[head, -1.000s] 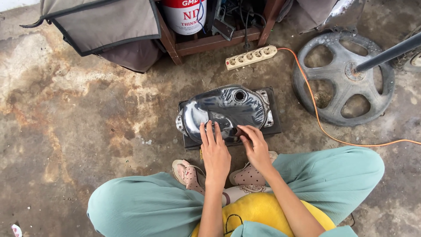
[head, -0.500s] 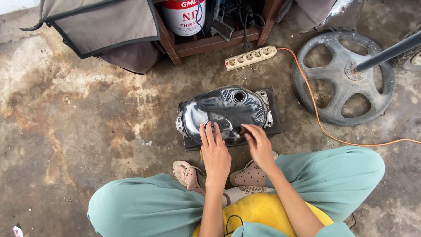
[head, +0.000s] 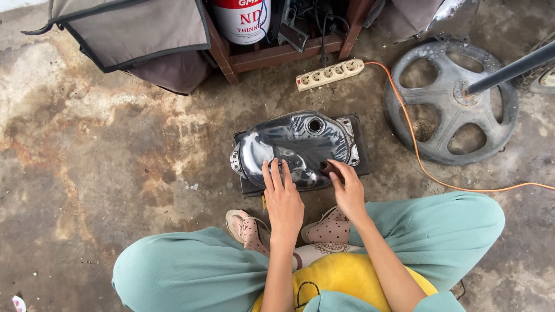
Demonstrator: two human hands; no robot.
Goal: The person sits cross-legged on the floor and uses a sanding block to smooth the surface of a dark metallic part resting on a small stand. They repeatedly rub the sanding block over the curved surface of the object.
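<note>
A shiny dark metal tank [head: 300, 141] with a round filler hole lies on a black pad [head: 361, 156] on the concrete floor in front of me. My left hand [head: 282, 199] rests flat on the tank's near edge, fingers straight and apart. My right hand [head: 348, 190] lies on the tank's near right side, fingertips pressed to the metal; whether it holds something small beneath the fingers is hidden. I squat with teal trousers and spotted slippers [head: 329, 230] just behind the pad.
A cream power strip [head: 329, 74] with an orange cable [head: 422, 167] lies beyond the tank. A grey spoked metal wheel [head: 451, 101] with a dark pole lies at right. A wooden frame with a red-and-white can [head: 240, 20] and grey cloth [head: 144, 29] stands at the back.
My right hand has slid slightly right along the tank's near side. My left hand stays flat in place. The tank has not moved.
</note>
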